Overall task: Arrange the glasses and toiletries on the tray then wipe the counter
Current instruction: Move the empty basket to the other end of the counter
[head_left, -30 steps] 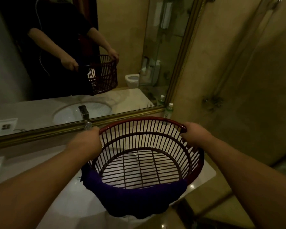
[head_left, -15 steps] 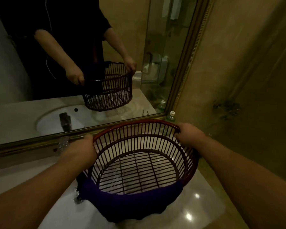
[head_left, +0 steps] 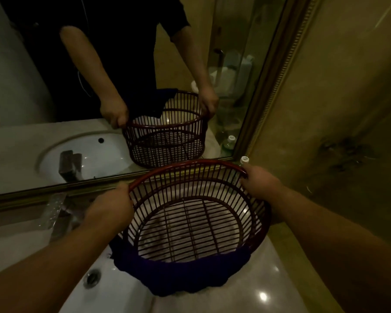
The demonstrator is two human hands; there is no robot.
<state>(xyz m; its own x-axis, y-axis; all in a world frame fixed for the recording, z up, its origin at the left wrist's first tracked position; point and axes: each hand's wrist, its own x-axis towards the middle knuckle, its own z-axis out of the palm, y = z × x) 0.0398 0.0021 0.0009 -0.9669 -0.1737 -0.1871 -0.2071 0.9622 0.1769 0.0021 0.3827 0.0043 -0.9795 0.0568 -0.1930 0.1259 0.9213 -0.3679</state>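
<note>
The left hand [head_left: 110, 207] has its fingers curled tight round the left side of the rim of a round, dark red, slatted plastic basket [head_left: 253, 213]. The right hand [head_left: 261, 182] grips the far right of the same rim, fingers wrapped over it. The fingertips of both hands are hidden behind the rim. The basket sits over the right part of the pale polished counter [head_left: 246, 297], just right of the white oval sink [head_left: 113, 288]; whether its base touches the counter cannot be told. A dark purple cloth [head_left: 183, 274] hangs over the near rim and covers the near wall. Only the white cap of 1 bottle [head_left: 244, 159] shows beyond the far rim, beside the gold-framed mirror [head_left: 32, 132]. The chrome tap [head_left: 54, 208] is blurred.
</note>
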